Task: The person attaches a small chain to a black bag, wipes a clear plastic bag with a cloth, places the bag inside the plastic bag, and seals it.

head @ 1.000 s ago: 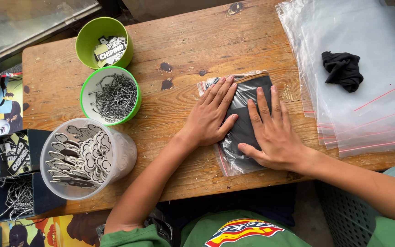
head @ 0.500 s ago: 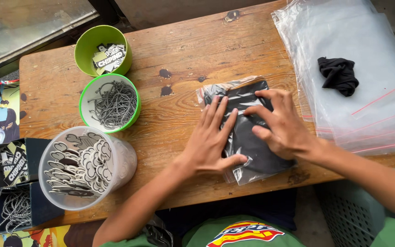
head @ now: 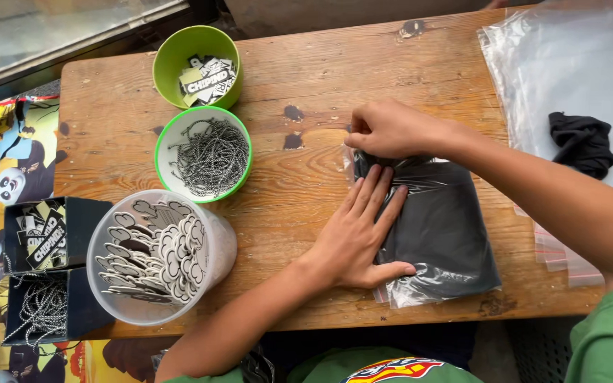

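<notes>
Our left fingers [head: 376, 202] lie flat and spread on the clear plastic bag [head: 440, 234] of folded black cloth, gripping nothing, while our right hand [head: 389, 129] is curled shut, pinching the bag's top edge on the wooden surface [head: 306, 85]; the bag looks light, soft and slippery, best held at that edge. A second ago both palms pressed it flat; beside it wait the spare bags [head: 569, 64] and the bowl of chains [head: 203, 154].

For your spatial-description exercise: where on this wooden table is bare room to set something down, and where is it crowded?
Bare wood lies between the chain bowl and the bagged black cloth, and along the far edge of the table. Crowded: the left side with the green sticker bowl and clear tub, the right with clear bags.
</notes>
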